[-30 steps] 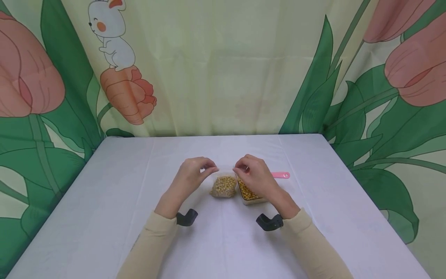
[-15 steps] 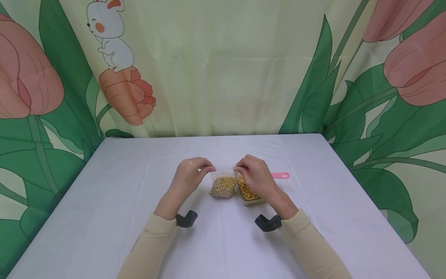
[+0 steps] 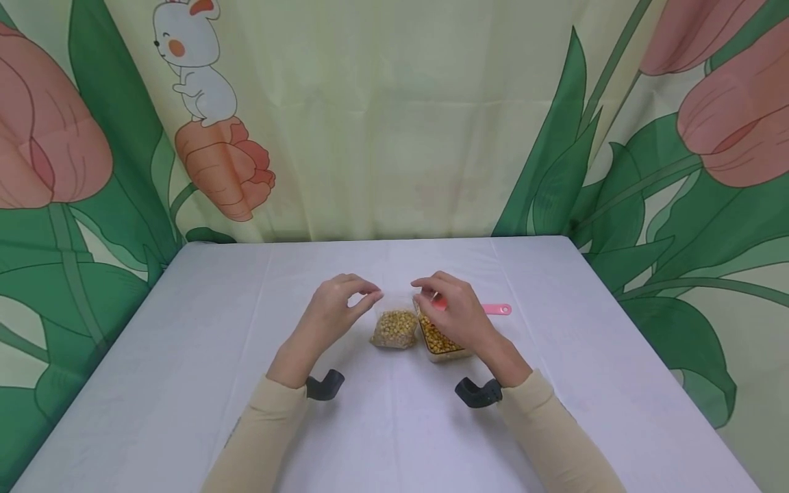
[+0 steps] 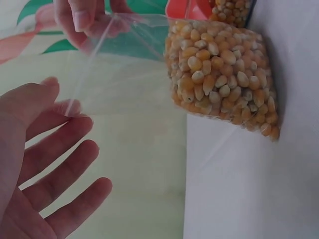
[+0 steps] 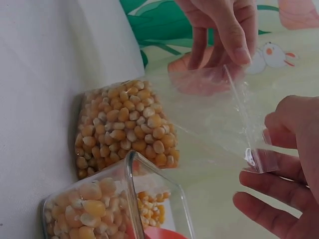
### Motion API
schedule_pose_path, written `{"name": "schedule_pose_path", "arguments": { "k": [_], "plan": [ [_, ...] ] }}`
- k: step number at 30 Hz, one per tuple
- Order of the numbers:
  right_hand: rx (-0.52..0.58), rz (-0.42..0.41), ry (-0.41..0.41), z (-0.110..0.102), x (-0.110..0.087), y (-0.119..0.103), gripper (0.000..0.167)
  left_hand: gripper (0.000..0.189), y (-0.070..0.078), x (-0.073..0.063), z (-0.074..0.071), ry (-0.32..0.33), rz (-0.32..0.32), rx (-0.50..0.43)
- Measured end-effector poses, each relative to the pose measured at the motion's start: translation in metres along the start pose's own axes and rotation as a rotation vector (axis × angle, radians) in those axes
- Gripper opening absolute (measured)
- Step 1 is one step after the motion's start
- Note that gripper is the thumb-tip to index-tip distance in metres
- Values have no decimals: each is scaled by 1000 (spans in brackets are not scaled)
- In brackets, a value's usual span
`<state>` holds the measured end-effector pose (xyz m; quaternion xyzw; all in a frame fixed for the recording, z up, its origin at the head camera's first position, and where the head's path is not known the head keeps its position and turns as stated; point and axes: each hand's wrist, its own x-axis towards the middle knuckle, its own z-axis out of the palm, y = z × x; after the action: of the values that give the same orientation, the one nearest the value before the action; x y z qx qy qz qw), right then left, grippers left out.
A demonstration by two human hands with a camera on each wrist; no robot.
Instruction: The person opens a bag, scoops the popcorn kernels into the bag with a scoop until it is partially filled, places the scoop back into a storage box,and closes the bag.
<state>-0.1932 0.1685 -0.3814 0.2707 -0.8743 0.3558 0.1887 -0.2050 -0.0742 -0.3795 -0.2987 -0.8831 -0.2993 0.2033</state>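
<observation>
A clear plastic bag (image 3: 394, 329) stands on the table, its lower part full of corn kernels (image 4: 224, 74) and its upper part bare. My left hand (image 3: 339, 305) is at the bag's upper left corner; in the left wrist view its thumb is off the film while the forefinger lies behind the corner. At the opposite corner, my right hand (image 3: 456, 308) has thumb and fingers spread, with a fingertip behind the film in the right wrist view. Beside the bag, partly under the right hand, is a clear square container (image 5: 132, 174) of corn kernels.
A pink-red scoop (image 3: 496, 309) rests in the container, its handle pointing right. White cloth covers the table (image 3: 185, 383), and a printed curtain (image 3: 382, 137) hangs along its far edge. Each wrist carries a black camera mount (image 3: 325, 385).
Both hands have loosened from their pinch on the bag's top corners. The right thumb and forefinger have parted, and the left fingers have lifted slightly. Bag and container stay put.
</observation>
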Motion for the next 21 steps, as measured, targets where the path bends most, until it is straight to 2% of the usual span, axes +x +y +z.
{"name": "schedule_pose_path", "arguments": {
  "k": [6, 12, 21],
  "plan": [
    [14, -7, -13, 0, 1, 2, 13, 11, 0, 2, 0, -6, 25, -47],
    [20, -17, 8, 0, 1, 1, 11, 5, -2, 2, 2, 47, 90, -11],
    [27, -29, 14, 1, 2, 1, 13, 10, -2, 0, 2, 42, 86, -31]
  ]
}}
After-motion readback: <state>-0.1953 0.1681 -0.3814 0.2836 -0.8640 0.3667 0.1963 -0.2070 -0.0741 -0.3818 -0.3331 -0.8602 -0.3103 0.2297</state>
